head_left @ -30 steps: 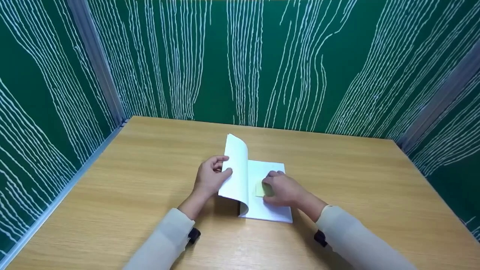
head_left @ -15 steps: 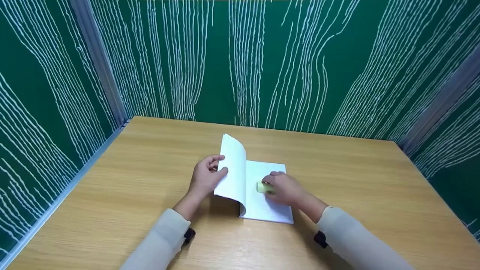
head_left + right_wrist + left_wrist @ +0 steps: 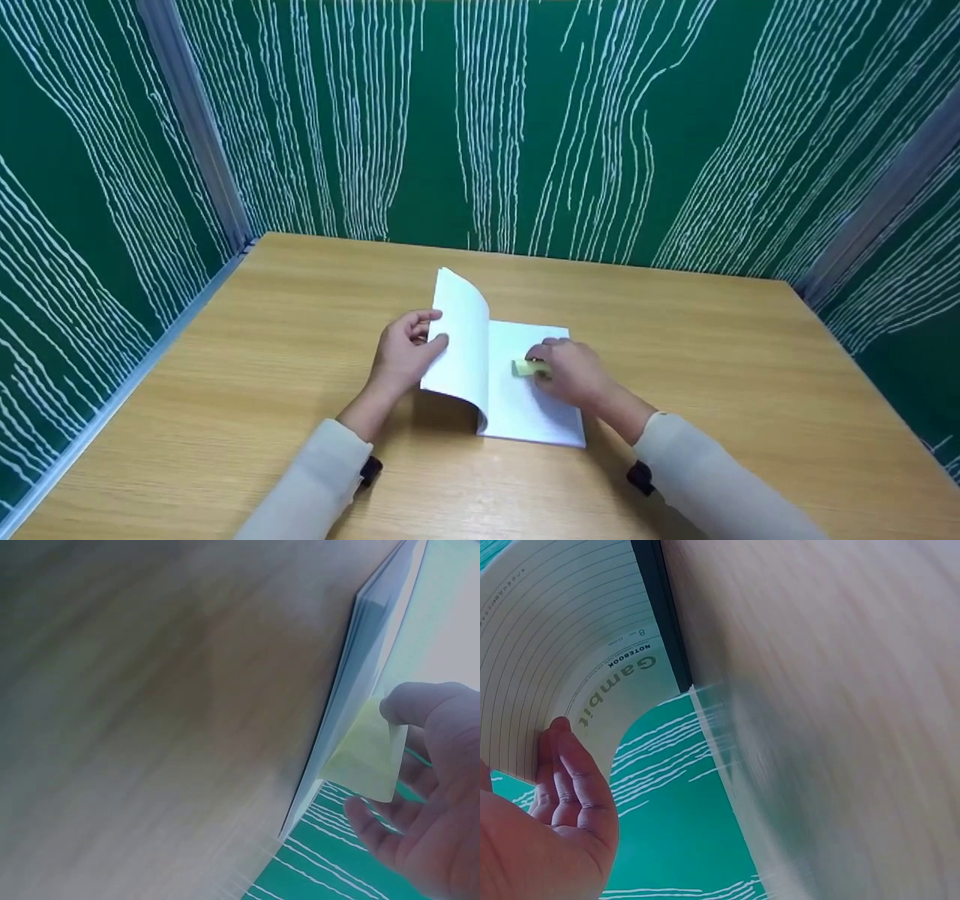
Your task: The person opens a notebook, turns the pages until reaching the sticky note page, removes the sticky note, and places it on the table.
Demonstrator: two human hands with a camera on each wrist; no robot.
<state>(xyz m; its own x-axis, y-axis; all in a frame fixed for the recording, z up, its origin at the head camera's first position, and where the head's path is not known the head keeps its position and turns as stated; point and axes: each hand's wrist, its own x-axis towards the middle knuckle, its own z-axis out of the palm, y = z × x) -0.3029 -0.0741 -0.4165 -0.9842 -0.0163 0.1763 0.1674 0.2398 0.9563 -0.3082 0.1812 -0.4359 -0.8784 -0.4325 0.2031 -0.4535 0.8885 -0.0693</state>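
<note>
A notebook [image 3: 525, 416] lies on the table with its right page flat and its left leaves curved upward. My left hand [image 3: 397, 352] grips the outer edge of these raised leaves [image 3: 457, 337], thumb on the near face. In the left wrist view, their lined underside [image 3: 570, 637] reads "Gambit" and "NOTEBOOK". Over the right page, my right hand [image 3: 574, 371] pinches a pale yellow sticky note [image 3: 520, 367] by its edge. The right wrist view shows the sticky note [image 3: 364, 757] lifted and bent, its far side seemingly against the page. The fingers partly hide it in the head view.
The notebook rests on a light wooden table [image 3: 300, 315]. Green panels [image 3: 427, 150] with white wavy lines stand behind it and at both sides, joined by grey posts [image 3: 196, 120]. A dark band [image 3: 369, 471] shows at the left sleeve.
The right hand has raised the sticky note's near edge, so it looks narrower and folded. The left hand has drawn the raised leaves slightly further left.
</note>
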